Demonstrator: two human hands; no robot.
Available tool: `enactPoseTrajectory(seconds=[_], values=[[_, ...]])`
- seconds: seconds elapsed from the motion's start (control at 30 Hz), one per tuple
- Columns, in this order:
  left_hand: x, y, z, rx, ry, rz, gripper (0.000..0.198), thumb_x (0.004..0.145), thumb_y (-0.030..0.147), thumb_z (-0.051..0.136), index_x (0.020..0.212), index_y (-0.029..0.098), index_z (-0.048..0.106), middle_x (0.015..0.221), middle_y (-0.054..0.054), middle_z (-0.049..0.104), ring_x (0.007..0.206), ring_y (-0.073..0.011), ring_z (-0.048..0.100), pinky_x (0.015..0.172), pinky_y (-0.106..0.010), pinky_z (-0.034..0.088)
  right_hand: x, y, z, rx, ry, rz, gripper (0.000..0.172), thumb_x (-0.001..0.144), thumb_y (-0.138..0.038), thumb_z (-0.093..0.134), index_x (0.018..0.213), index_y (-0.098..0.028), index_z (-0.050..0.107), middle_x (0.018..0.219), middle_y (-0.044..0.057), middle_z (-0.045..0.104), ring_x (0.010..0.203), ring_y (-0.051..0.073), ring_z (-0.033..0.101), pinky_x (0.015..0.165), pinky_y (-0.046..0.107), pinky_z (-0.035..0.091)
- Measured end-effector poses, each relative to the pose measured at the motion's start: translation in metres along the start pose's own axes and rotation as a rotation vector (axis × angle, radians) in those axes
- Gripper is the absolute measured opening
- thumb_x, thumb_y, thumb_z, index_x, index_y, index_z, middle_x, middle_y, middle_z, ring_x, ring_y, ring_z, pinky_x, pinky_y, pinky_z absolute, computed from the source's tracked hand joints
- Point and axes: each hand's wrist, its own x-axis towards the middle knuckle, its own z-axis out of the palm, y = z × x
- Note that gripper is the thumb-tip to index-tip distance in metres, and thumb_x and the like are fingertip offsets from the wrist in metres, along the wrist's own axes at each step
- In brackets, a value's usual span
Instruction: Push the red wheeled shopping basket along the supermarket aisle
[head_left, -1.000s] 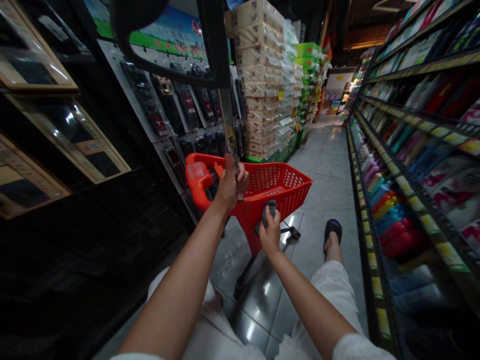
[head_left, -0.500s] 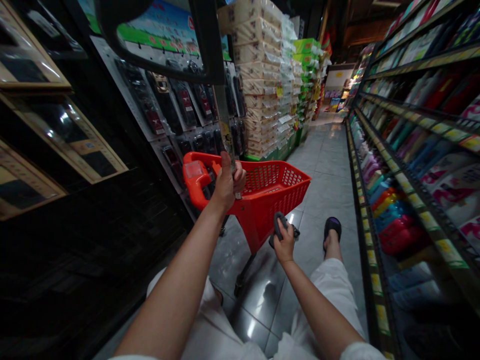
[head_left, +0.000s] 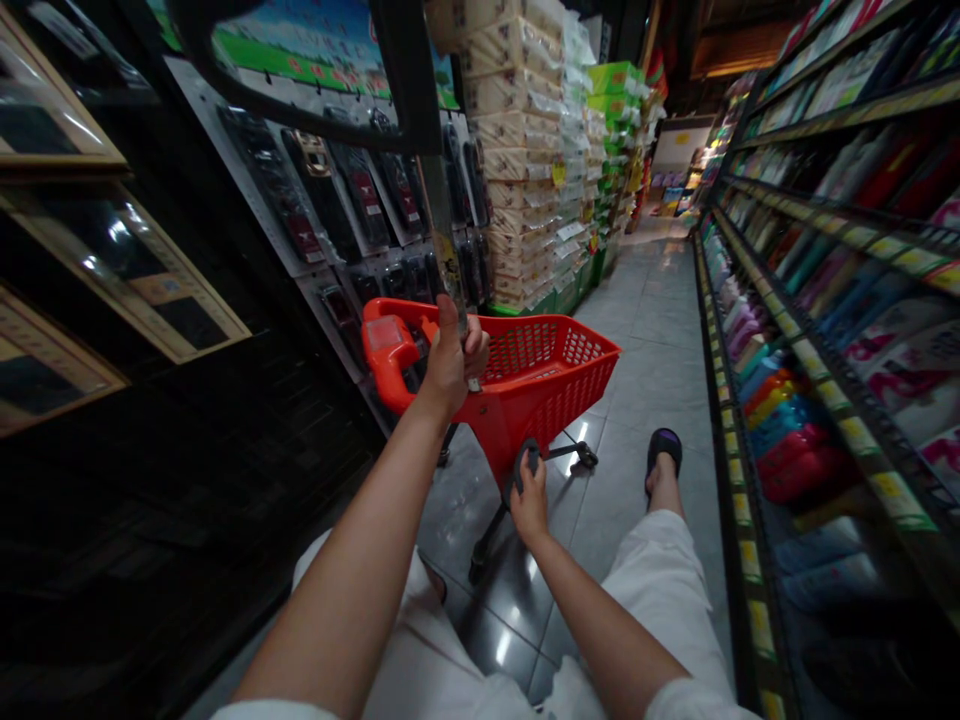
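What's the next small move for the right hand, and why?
Probably lift the right hand over the rim and let the dark grey item drop into the red wheeled shopping basket. The item sits just below the basket's open top, and the left hand is closed around a metal post, so it isn't free.

On our left we have glass cabinets [head_left: 127, 270] with gold frames, and beside them a white pegboard [head_left: 259, 130] hung with black packs [head_left: 322, 195]. Above those is a dark-framed mirror [head_left: 300, 60] showing a green and blue poster. Ahead, tissue stacks [head_left: 517, 130] in plastic wrap rise next to green packs [head_left: 615, 85]. On our right, shelves [head_left: 847, 250] full of bright packets carry yellow labels [head_left: 859, 435] along their edges, and a grey tile floor [head_left: 645, 340] runs between.
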Motion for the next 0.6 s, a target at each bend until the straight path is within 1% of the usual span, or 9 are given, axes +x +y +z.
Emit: enactPoseTrajectory(seconds=[0.1, 0.17, 0.23, 0.33, 0.4, 0.47, 0.53, 0.6], values=[[0.000, 0.001, 0.002, -0.001, 0.018, -0.003, 0.075, 0.071, 0.089, 0.046, 0.048, 0.020, 0.027, 0.041, 0.007, 0.020, 0.034, -0.0039, 0.014, 0.037, -0.023, 0.006, 0.011, -0.007, -0.004, 0.068, 0.031, 0.047, 0.076, 0.075, -0.004, 0.046, 0.149, -0.021, 0.044, 0.147, 0.015, 0.041, 0.141, 0.026, 0.043, 0.111, 0.044, 0.042], [0.001, 0.001, 0.002, 0.001, 0.014, 0.003, 0.074, 0.073, 0.088, 0.045, 0.048, 0.020, 0.028, 0.041, 0.007, 0.020, 0.034, -0.0041, 0.014, 0.037, -0.023, 0.006, 0.020, -0.017, -0.006, 0.099, 0.079, 0.050, 0.076, 0.079, -0.007, 0.045, 0.153, -0.022, 0.039, 0.148, 0.015, 0.040, 0.143, 0.025, 0.040, 0.112, 0.043, 0.040], [0.001, 0.000, 0.001, 0.006, -0.002, 0.016, 0.073, 0.075, 0.086, 0.045, 0.048, 0.020, 0.029, 0.041, 0.007, 0.020, 0.034, -0.0042, 0.014, 0.037, -0.023, 0.006, 0.021, -0.022, -0.004, 0.099, 0.094, 0.028, 0.075, 0.080, -0.008, 0.045, 0.154, -0.022, 0.037, 0.151, 0.015, 0.037, 0.144, 0.025, 0.037, 0.113, 0.044, 0.039], [0.001, 0.000, 0.000, 0.012, -0.017, 0.024, 0.073, 0.076, 0.086, 0.044, 0.048, 0.020, 0.030, 0.040, 0.007, 0.021, 0.034, -0.0042, 0.014, 0.037, -0.023, 0.007, 0.006, -0.014, -0.002, 0.063, 0.042, 0.008, 0.075, 0.075, -0.004, 0.047, 0.148, -0.020, 0.046, 0.150, 0.016, 0.038, 0.143, 0.027, 0.040, 0.113, 0.044, 0.040], [0.001, 0.000, -0.001, 0.012, -0.022, 0.019, 0.073, 0.074, 0.087, 0.045, 0.048, 0.020, 0.030, 0.040, 0.008, 0.020, 0.033, -0.0041, 0.014, 0.037, -0.023, 0.007, -0.007, -0.004, -0.003, 0.042, -0.007, 0.026, 0.073, 0.071, -0.003, 0.047, 0.142, -0.019, 0.054, 0.145, 0.016, 0.043, 0.138, 0.028, 0.045, 0.111, 0.045, 0.042], [0.001, 0.000, 0.000, 0.010, -0.022, 0.014, 0.074, 0.073, 0.087, 0.046, 0.048, 0.020, 0.029, 0.040, 0.008, 0.021, 0.033, -0.0040, 0.014, 0.037, -0.023, 0.007, -0.012, 0.000, -0.007, 0.048, -0.021, 0.049, 0.071, 0.072, -0.004, 0.046, 0.140, -0.020, 0.056, 0.138, 0.015, 0.048, 0.134, 0.027, 0.049, 0.109, 0.044, 0.044], [0.001, 0.000, 0.000, 0.006, -0.012, 0.007, 0.074, 0.072, 0.088, 0.046, 0.048, 0.020, 0.029, 0.040, 0.008, 0.021, 0.034, -0.0040, 0.014, 0.037, -0.023, 0.007, -0.008, -0.008, -0.012, 0.077, 0.026, 0.046, 0.070, 0.077, -0.007, 0.044, 0.144, -0.023, 0.051, 0.136, 0.013, 0.049, 0.133, 0.024, 0.049, 0.110, 0.043, 0.043], [0.001, 0.000, 0.001, 0.004, 0.004, -0.004, 0.073, 0.072, 0.088, 0.045, 0.049, 0.021, 0.029, 0.040, 0.008, 0.021, 0.034, -0.0042, 0.014, 0.037, -0.023, 0.007, 0.001, -0.027, -0.015, 0.112, 0.078, 0.005, 0.069, 0.081, -0.010, 0.043, 0.149, -0.024, 0.044, 0.139, 0.012, 0.046, 0.135, 0.023, 0.047, 0.112, 0.041, 0.041]])
